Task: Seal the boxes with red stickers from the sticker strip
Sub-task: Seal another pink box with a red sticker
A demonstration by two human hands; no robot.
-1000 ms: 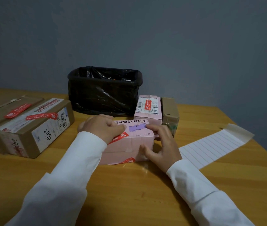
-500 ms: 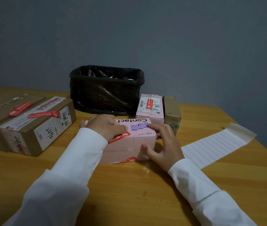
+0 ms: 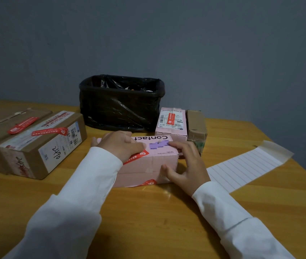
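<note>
Both hands rest on a pink box [image 3: 148,161] (printed "Contact") lying just in front of the black-lined bin [image 3: 122,103]: the left hand [image 3: 119,145] presses flat on a red sticker [image 3: 136,157] crossing the box's top edge, while the right hand [image 3: 185,165] grips its right end, thumb on the front face. A second red sticker [image 3: 149,182] shows at the bottom edge. Right of the bin, the white sticker strip [image 3: 245,165] lies flat.
</note>
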